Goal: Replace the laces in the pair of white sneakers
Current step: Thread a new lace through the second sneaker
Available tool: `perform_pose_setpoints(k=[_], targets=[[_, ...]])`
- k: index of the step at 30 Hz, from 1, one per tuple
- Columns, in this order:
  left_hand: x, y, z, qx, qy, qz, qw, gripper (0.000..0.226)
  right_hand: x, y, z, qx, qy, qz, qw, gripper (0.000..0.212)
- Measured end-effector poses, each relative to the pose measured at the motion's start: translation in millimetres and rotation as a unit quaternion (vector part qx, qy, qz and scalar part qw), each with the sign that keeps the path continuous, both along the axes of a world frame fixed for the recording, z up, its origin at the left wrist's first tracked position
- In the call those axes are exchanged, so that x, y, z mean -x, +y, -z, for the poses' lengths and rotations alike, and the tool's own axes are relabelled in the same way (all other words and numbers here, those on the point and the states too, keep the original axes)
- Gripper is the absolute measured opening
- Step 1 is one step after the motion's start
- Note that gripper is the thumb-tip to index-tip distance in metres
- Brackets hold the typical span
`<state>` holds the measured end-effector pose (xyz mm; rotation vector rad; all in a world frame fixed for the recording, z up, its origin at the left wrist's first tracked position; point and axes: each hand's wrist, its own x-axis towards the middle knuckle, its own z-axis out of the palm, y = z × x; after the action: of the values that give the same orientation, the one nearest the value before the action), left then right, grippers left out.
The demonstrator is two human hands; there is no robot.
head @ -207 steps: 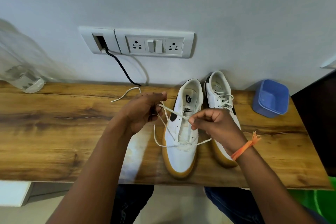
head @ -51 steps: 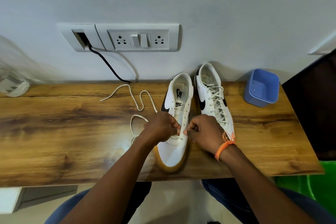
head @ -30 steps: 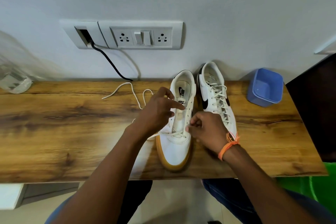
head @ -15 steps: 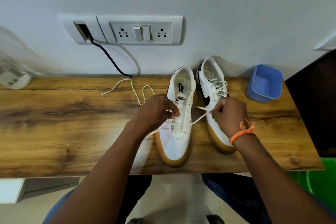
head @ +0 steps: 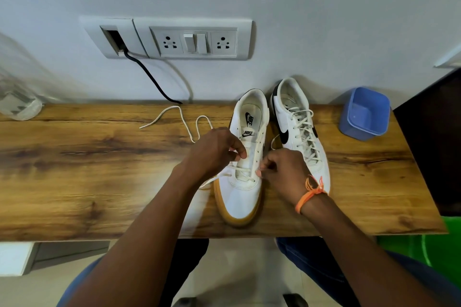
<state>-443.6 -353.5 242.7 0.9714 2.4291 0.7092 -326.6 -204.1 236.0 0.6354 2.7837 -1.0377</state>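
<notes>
Two white sneakers with gum soles stand side by side on the wooden table (head: 99, 182), toes toward me. The left sneaker (head: 243, 194) has a white lace (head: 183, 121) threaded only through its lowest eyelets; the lace's long end trails in loops to the left. The right sneaker (head: 296, 127) is fully laced. My left hand (head: 214, 152) curls around the left side of the left sneaker's eyelet flap. At that shoe's right eyelet row, my right hand (head: 284, 172) pinches the other lace end.
A blue plastic container (head: 364, 113) stands at the table's back right. A socket panel (head: 174, 40) with a black cable is on the wall behind. A clear bottle (head: 17, 104) lies at the far left. The table's front edge is close to my lap.
My right hand, which had pulled the lace end out to the right, has come back to the left sneaker's right eyelets. My left hand stays at the shoe's left side.
</notes>
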Motion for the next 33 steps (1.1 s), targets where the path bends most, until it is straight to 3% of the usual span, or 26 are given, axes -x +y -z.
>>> perform_pose_setpoints(k=[5, 7, 10, 15, 19, 22, 28, 33], targets=[[0, 0, -1, 0.016, 0.012, 0.009, 1.000, 0.021, 0, 7, 5, -0.077, -0.054, -0.041, 0.995, 0.015], [1, 1, 0, 0.009, 0.007, 0.005, 1.000, 0.022, 0, 11, 2, -0.037, -0.040, -0.031, 0.998, 0.007], [0, 0, -1, 0.008, 0.000, 0.002, 1.000, 0.022, -1, 6, -3, 0.027, -0.030, -0.020, 0.999, 0.018], [1, 0, 0, 0.008, -0.001, 0.004, 1.000, 0.023, -1, -2, 3, -0.002, -0.004, 0.003, 1.000, 0.016], [2, 0, 0, 0.008, 0.000, 0.007, 1.000, 0.022, -1, -8, 4, -0.045, -0.008, -0.024, 0.999, 0.020], [3, 0, 1, 0.005, -0.004, 0.009, 1.000, 0.019, -1, -7, 3, -0.095, -0.036, -0.051, 0.994, 0.011], [4, -1, 1, 0.009, 0.000, 0.011, 1.000, 0.017, -4, 17, -1, -0.204, -0.129, 0.020, 0.970, 0.020], [5, -1, 2, 0.015, -0.003, 0.007, 1.000, 0.018, -3, 10, -8, -0.143, -0.070, 0.029, 0.987, 0.012]])
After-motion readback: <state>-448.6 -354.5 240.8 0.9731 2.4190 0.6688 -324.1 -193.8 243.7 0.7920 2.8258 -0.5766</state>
